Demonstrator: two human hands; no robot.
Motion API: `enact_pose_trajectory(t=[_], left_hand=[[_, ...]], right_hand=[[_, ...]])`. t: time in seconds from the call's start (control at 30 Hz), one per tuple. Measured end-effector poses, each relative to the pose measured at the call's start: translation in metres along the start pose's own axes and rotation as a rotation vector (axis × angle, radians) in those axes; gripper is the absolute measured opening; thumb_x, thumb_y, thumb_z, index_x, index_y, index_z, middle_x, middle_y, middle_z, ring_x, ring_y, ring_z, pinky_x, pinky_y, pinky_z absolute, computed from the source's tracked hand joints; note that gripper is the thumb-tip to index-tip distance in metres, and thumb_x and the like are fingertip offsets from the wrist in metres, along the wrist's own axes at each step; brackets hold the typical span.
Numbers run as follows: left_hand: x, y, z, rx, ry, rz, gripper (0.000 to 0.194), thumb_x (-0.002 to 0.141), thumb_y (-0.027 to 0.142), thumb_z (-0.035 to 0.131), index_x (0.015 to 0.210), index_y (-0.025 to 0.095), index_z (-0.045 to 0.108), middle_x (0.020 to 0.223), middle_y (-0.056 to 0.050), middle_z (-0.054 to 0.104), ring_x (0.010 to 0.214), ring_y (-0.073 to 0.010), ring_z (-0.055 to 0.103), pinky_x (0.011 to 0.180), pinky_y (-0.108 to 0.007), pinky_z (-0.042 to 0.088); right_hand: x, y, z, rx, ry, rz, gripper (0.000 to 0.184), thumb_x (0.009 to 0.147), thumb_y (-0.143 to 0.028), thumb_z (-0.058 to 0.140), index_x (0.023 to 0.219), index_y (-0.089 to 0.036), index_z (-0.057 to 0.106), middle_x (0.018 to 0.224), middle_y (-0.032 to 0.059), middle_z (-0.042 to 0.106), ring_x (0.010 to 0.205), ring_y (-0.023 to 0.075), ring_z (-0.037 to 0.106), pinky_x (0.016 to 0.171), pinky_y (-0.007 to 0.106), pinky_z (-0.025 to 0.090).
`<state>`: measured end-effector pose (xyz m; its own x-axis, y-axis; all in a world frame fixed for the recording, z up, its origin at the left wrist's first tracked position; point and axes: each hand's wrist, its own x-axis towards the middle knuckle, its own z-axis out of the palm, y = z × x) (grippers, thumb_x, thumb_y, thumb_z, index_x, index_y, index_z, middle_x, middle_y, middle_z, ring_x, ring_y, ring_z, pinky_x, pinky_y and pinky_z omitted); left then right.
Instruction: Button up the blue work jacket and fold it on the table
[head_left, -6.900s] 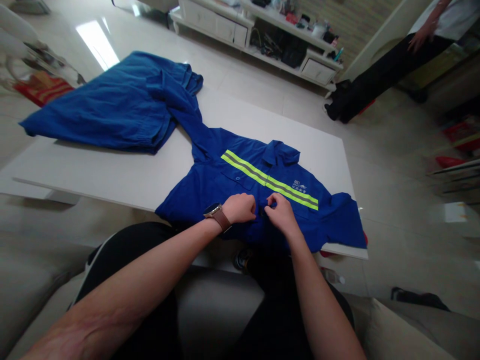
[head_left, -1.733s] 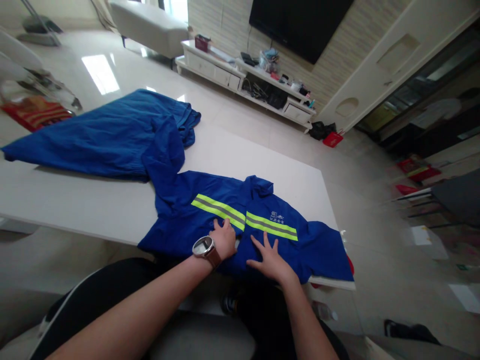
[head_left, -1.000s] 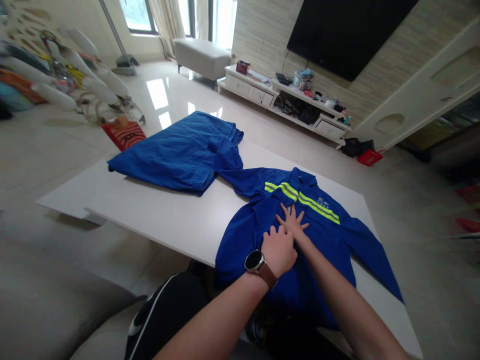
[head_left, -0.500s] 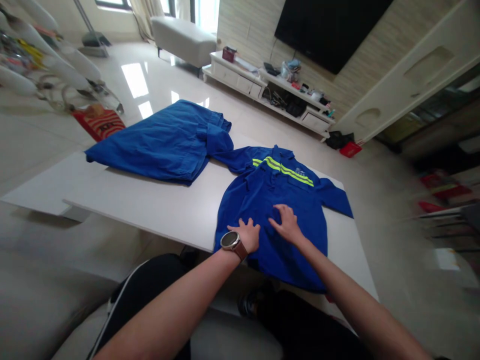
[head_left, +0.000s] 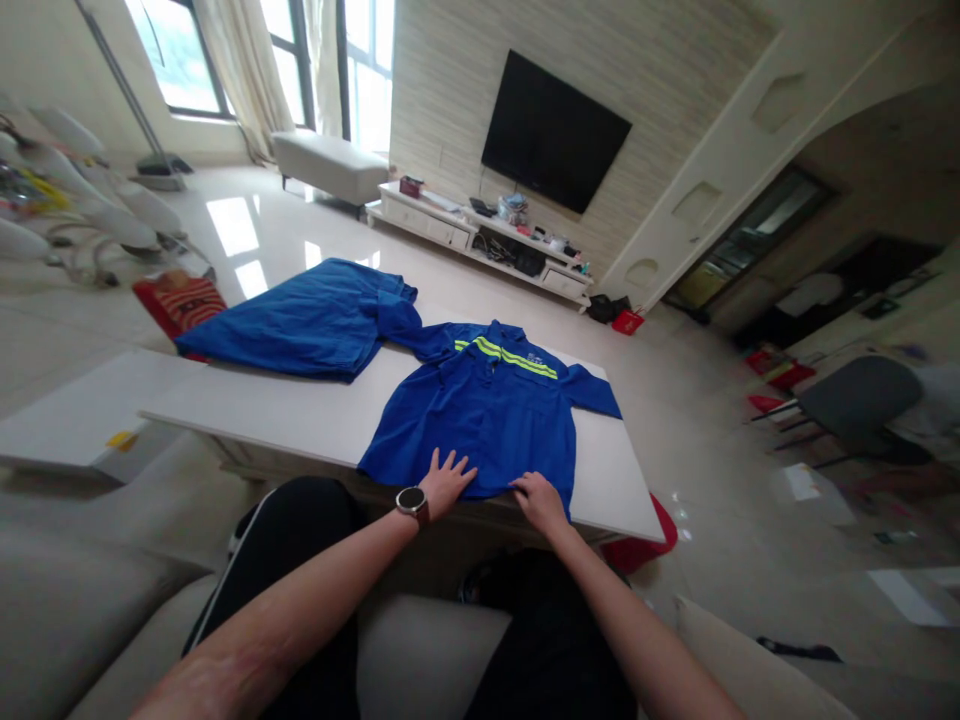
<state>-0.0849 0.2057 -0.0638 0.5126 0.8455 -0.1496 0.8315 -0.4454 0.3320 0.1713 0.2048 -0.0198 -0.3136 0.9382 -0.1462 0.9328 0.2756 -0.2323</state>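
A blue work jacket [head_left: 487, 420] with yellow-green stripes across its chest lies spread front up on a white table [head_left: 292, 420], its collar pointing away from me. My left hand [head_left: 448, 482], a watch on its wrist, rests with fingers spread on the lower part of the jacket near the hem. At the hem, further right, my right hand [head_left: 538, 500] has its fingers closed on the cloth edge. Blue trousers [head_left: 300, 320] lie folded on the table's left part, touching the jacket's left sleeve end.
A red bag [head_left: 180, 305] stands beyond the table's left end, and a red stool [head_left: 645, 540] sits under its right corner. Further off are a low TV cabinet [head_left: 427, 222], a grey bench [head_left: 330, 165] and a dark chair [head_left: 855, 395].
Both hands have moved down the jacket towards the hem. My right hand has closed on the hem edge, which now lies flatter. The camera view has tilted up.
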Motion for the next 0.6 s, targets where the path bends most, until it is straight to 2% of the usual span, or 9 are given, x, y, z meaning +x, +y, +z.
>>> enact_pose_trajectory(t=[0.1, 0.2, 0.23, 0.3, 0.37, 0.43, 0.5, 0.6], left_hand=[[-0.011, 0.003, -0.004, -0.089, -0.021, -0.024, 0.079, 0.087, 0.018, 0.061, 0.16, 0.036, 0.036, 0.168, -0.011, 0.033, 0.158, -0.0402, 0.018, 0.116, -0.078, 0.014], [-0.016, -0.003, -0.013, -0.149, -0.064, -0.04, 0.081, 0.091, 0.036, 0.062, 0.163, 0.04, 0.025, 0.169, -0.012, 0.029, 0.158, -0.0438, 0.011, 0.112, -0.083, 0.014], [-0.017, -0.005, -0.014, -0.159, -0.074, -0.043, 0.076, 0.093, 0.045, 0.06, 0.162, 0.04, 0.029, 0.17, -0.012, 0.027, 0.158, -0.0448, 0.009, 0.112, -0.083, 0.012], [-0.018, -0.006, -0.014, -0.167, -0.096, -0.045, 0.059, 0.098, 0.056, 0.049, 0.154, 0.039, 0.047, 0.171, -0.011, 0.026, 0.158, -0.045, 0.008, 0.112, -0.082, 0.01], [-0.018, -0.004, -0.013, -0.163, -0.099, -0.039, 0.05, 0.102, 0.056, 0.039, 0.141, 0.037, 0.063, 0.169, -0.009, 0.031, 0.158, -0.0428, 0.012, 0.114, -0.079, 0.006], [-0.016, 0.0, -0.016, -0.21, -0.069, -0.027, 0.045, 0.103, 0.052, 0.039, 0.13, 0.034, 0.07, 0.161, -0.007, 0.045, 0.156, -0.0387, 0.025, 0.118, -0.074, 0.006], [-0.012, -0.001, -0.031, -0.433, 0.049, -0.066, 0.045, 0.1, 0.056, 0.045, 0.119, 0.028, 0.075, 0.144, -0.008, 0.063, 0.145, -0.0342, 0.044, 0.123, -0.065, 0.015], [-0.011, -0.021, -0.073, -0.97, 0.462, -0.261, 0.063, 0.096, 0.067, 0.043, 0.118, 0.016, 0.072, 0.126, -0.013, 0.072, 0.125, -0.0289, 0.06, 0.115, -0.048, 0.041]], right_hand=[[-0.009, 0.014, -0.009, 0.128, -0.021, -0.009, 0.029, 0.092, -0.031, 0.059, 0.108, -0.024, 0.081, 0.104, 0.0071, 0.074, 0.105, 0.0212, 0.063, 0.098, 0.031, 0.047], [-0.022, 0.033, -0.017, 0.185, 0.007, 0.021, 0.026, 0.091, -0.037, 0.062, 0.093, -0.022, 0.083, 0.098, 0.0058, 0.075, 0.097, 0.0192, 0.065, 0.093, 0.029, 0.049], [-0.027, 0.038, -0.02, 0.198, 0.027, 0.042, 0.028, 0.091, -0.038, 0.061, 0.09, -0.02, 0.083, 0.097, 0.0064, 0.075, 0.096, 0.0191, 0.065, 0.093, 0.03, 0.049], [-0.037, 0.044, -0.022, 0.226, 0.078, 0.089, 0.029, 0.091, -0.036, 0.059, 0.091, -0.018, 0.082, 0.098, 0.008, 0.076, 0.098, 0.0204, 0.066, 0.097, 0.032, 0.049], [-0.043, 0.045, -0.021, 0.269, 0.129, 0.12, 0.028, 0.088, -0.031, 0.059, 0.098, -0.018, 0.082, 0.103, 0.0083, 0.076, 0.105, 0.0216, 0.065, 0.104, 0.036, 0.046], [-0.042, 0.043, -0.022, 0.339, 0.177, 0.128, 0.028, 0.081, -0.026, 0.062, 0.1, -0.02, 0.081, 0.106, 0.0069, 0.077, 0.108, 0.0216, 0.066, 0.107, 0.036, 0.045], [-0.034, 0.045, -0.029, 0.43, 0.255, 0.14, 0.027, 0.077, -0.027, 0.063, 0.096, -0.02, 0.081, 0.104, 0.0064, 0.077, 0.105, 0.0211, 0.068, 0.105, 0.035, 0.048], [-0.017, 0.063, -0.053, 0.574, 0.504, 0.257, 0.04, 0.084, -0.038, 0.053, 0.106, -0.015, 0.077, 0.105, 0.01, 0.075, 0.096, 0.021, 0.068, 0.095, 0.035, 0.054]])
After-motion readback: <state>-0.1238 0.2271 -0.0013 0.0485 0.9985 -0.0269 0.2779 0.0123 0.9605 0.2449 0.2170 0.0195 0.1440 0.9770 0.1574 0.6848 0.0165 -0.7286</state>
